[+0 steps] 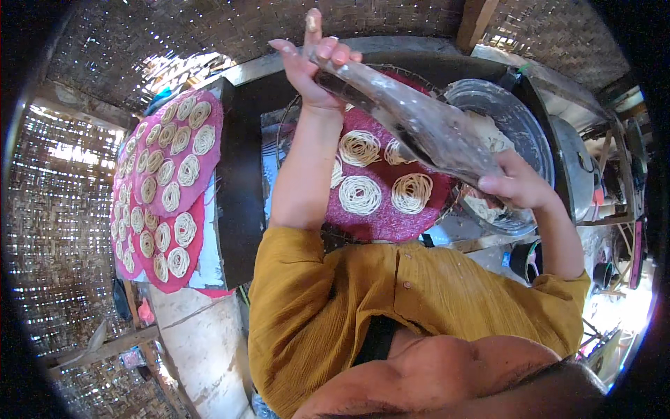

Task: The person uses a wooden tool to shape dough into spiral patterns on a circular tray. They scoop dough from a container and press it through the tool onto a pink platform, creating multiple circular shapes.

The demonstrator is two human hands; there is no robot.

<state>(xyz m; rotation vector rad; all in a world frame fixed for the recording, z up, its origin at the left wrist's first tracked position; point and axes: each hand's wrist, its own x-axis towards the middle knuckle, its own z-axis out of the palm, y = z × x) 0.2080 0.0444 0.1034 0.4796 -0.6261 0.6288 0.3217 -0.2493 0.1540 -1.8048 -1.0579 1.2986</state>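
A long, flour-dusted grey tool spans the top middle diagonally. My left hand is at its upper end, some fingers curled over it and others raised. My right hand grips its lower end at the right. Beneath it lies a round pink mat with several pale noodle coils in loose spiral nests. Part of that mat is hidden by the tool and my left arm. Behind my right hand is a large metal basin holding pale dough or flour, partly covered by the tool.
On the left, two pink mats full of noodle nests rest on a board beside a dark strip. Woven bamboo walls surround the work area. A metal pot stands at the right, near wooden racks.
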